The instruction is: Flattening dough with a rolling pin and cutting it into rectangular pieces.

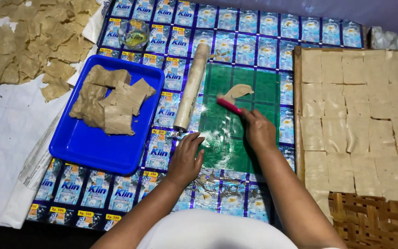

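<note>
At the frame's centre, the right hand (pixel 258 130) pinches a pink scraper (pixel 229 105), its edge under a thin dough piece (pixel 238 91) on the green sheet (pixel 236 138); the left hand (pixel 187 157), fingers spread, pins the sheet's edge. Lifting appears under way; next, a shallow, steady slide seems needed.

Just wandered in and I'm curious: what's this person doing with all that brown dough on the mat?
A person is working thin brown dough on a green plastic sheet. The right hand holds a pink-handled tool against a small flat dough piece. The left hand presses flat on the sheet's edge. A pale wooden rolling pin lies beside it, next to a blue plastic tray of dough slabs. Cut squares cover a woven rack on the right.
</note>
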